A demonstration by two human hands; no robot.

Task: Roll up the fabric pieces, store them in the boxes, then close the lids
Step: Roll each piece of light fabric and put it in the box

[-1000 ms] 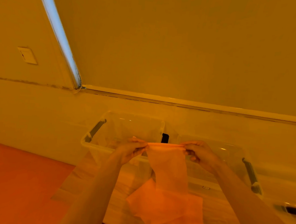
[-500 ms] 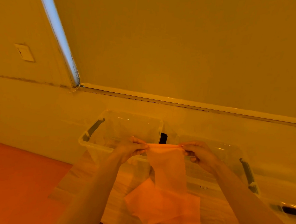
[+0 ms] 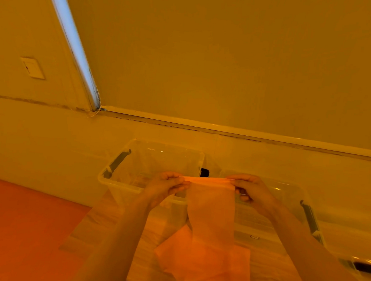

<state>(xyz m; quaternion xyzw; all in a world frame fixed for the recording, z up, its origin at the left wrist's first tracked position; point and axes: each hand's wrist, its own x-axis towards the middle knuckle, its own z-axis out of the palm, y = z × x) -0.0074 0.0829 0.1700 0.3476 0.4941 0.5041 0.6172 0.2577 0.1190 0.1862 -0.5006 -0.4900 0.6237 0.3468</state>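
Left hand: my left hand [image 3: 166,186] pinches the left end of the top edge of the thin orange rectangular fabric strip [image 3: 211,210], thumb and fingers curled onto it.
Right hand: my right hand [image 3: 250,188] pinches the right end of the same edge, fingers curled over the cloth; both hands sit level, each at its own corner.
Fabric axis: the held edge runs from 9 o'clock to 3 o'clock between my hands, while the strip's long axis hangs away from them toward 6 o'clock.
Fabric foot: the strip's lower end drapes onto the flat orange fabric pieces [image 3: 202,260] lying on the pale table top [image 3: 117,223]; where one piece ends and the next begins I cannot tell.
Turning relation: I judge rolling must run down that long axis, from the pinched edge toward 6 o'clock, so both hands have to turn together or the roll will skew.
Left box: the clear plastic storage box with a grey handle [image 3: 152,160] stands open just beyond my left hand, at 11 o'clock from it.
Right box: a second clear plastic storage box [image 3: 285,204] stands open behind and below my right hand, running off toward 4 o'clock.
Nearer hand: each hand has its own box close; neither has an edge.
Progress: the strip is not yet rolled, so I judge this an early stage.
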